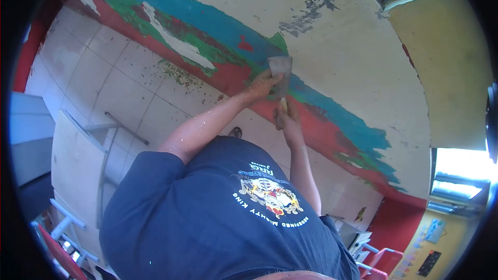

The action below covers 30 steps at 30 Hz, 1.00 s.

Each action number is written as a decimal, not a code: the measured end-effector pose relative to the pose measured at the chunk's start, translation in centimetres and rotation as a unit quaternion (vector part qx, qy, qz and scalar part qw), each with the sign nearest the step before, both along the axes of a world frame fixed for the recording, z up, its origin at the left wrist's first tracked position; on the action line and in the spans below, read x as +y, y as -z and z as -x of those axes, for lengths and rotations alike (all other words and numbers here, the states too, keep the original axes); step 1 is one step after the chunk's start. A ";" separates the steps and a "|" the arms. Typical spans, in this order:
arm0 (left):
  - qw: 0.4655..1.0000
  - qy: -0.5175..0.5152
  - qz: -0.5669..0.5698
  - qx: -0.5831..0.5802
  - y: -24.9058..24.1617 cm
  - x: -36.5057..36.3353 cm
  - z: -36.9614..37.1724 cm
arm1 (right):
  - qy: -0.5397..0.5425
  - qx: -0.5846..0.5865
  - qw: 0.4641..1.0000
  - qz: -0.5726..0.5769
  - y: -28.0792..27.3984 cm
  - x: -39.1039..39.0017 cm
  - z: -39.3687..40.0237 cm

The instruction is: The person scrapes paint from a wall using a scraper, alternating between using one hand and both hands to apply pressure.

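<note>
My right hand (288,115) is closed round the handle of the scraper (280,65), and my left hand (264,84) grips the side of the blade, thumb laid over its face and fingers drawn in. The scraper is over the wall (353,57), up from its lower edge, the blade pointing up by the ragged border of the blue paint (202,18), just beside a small green patch (278,43). To do this well, I'd hold the blade at a shallow angle, let the left fingers steer and press while the right hand pushes, and work under a loose edge so the paint peels without gouging the wall. The left fingertips are best held back from the cutting edge. I can't tell whether that edge touches the wall or sits just off it. My fingers behind the blade are hidden, my right fist covers most of the handle, and the wall's top is cut off.
</note>
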<state>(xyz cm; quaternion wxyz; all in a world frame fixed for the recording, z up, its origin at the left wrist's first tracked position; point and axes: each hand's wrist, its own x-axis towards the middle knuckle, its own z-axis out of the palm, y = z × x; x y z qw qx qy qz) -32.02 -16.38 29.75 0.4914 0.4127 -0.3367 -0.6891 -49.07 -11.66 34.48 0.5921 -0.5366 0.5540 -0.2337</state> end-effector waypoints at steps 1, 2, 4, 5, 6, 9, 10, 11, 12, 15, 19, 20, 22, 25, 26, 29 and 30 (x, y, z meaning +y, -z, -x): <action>1.000 0.007 0.025 0.003 0.3 0.4 -0.6 | 0.010 -0.008 1.000 0.000 0.5 0.5 -0.7; 1.000 0.019 0.024 -0.005 0.6 0.7 -1.1 | 0.029 -0.019 0.999 -0.030 0.9 1.2 -1.2; 0.996 0.071 0.044 -0.035 0.8 1.5 -2.0 | 0.067 -0.039 0.995 -0.060 1.3 2.3 -2.6; 0.994 0.090 0.045 -0.043 0.8 1.8 -2.5 | 0.079 -0.089 0.991 -0.057 1.6 2.6 -3.4; 0.989 0.108 0.051 -0.082 0.6 2.2 -3.1 | 0.091 -0.138 0.985 -0.052 1.8 3.0 -4.2; 0.980 0.128 0.079 -0.132 0.4 3.1 -5.0 | 0.107 -0.189 0.972 -0.092 3.7 3.4 -6.2; 0.979 0.115 0.097 -0.136 0.4 3.3 -5.7 | 0.117 -0.196 0.969 -0.091 4.2 3.7 -6.8; 0.977 0.124 0.098 -0.140 0.9 3.3 -6.3 | 0.118 -0.203 0.969 -0.078 4.7 4.1 -7.4; 0.974 0.148 0.102 -0.139 1.3 3.4 -6.9 | 0.118 -0.209 0.969 -0.066 4.6 4.3 -8.2; 0.960 0.231 0.044 -0.150 1.3 3.4 -8.4 | 0.138 -0.209 0.968 -0.027 4.0 4.7 -9.7; 0.950 0.280 -0.002 -0.142 0.7 3.4 -8.1 | 0.122 -0.271 0.955 -0.016 5.1 4.4 -9.8; 0.951 0.277 -0.002 -0.134 0.8 3.2 -7.3 | 0.150 -0.242 0.959 0.003 5.3 4.2 -9.6; 0.997 0.054 0.046 0.034 0.6 2.7 -4.9 | 0.171 -0.204 0.964 0.020 3.5 3.1 -9.3; 0.995 0.070 -0.038 0.060 -0.6 0.3 -4.4 | 0.108 -0.029 0.991 0.075 0.4 0.0 -9.0; 0.990 0.075 -0.073 0.096 -0.8 -0.6 -4.3 | 0.099 -0.010 0.992 0.075 0.3 -1.1 -8.4; 0.990 0.057 -0.067 0.114 -0.6 -2.3 -3.3 | 0.069 0.079 0.990 0.094 0.3 -4.2 -6.9; 0.989 0.042 -0.068 0.124 -0.5 -2.7 -2.5 | 0.053 0.118 0.983 0.131 1.7 -5.5 -5.9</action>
